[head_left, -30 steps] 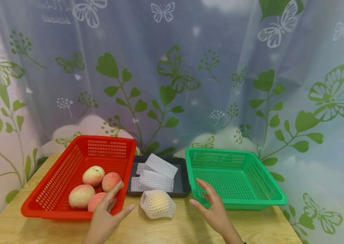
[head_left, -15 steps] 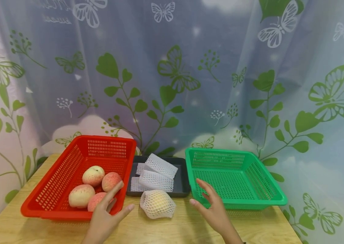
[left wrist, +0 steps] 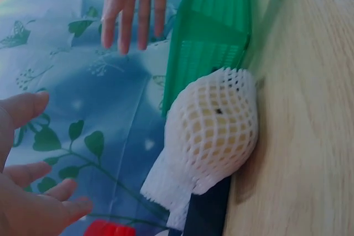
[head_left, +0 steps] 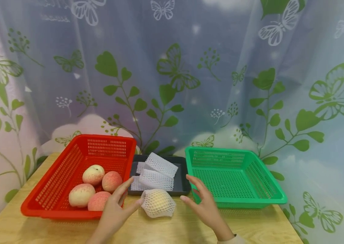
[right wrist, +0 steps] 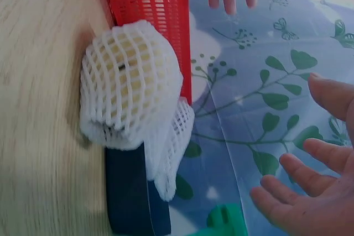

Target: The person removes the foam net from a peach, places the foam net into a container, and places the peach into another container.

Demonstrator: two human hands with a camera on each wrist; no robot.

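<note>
A pale yellow fruit in a white foam net (head_left: pixel 158 204) lies on the wooden table between the two hands. My left hand (head_left: pixel 115 210) hovers left of it with fingers spread and relaxed, thumb tip near the net's left edge in the head view. On the other side is my right hand (head_left: pixel 206 207), also with spread fingers and holding nothing, farther from the fruit. Both wrist views show the wrapped fruit (left wrist: pixel 213 128) resting apart from the hands. Behind it, flat white foam nets (head_left: pixel 156 179) lie in a dark tray (head_left: pixel 182 184).
A red basket (head_left: pixel 48 213) on the left holds several peaches (head_left: pixel 82 195), one partly behind my left hand. To the right stands an empty green basket (head_left: pixel 236 183). A printed curtain (head_left: pixel 172 67) hangs behind the wooden table (head_left: pixel 159 232).
Both hands have moved inward toward the wrapped fruit, the left rightward and the right leftward. They were still between the two earlier frames. The fruit, baskets and tray stay in place.
</note>
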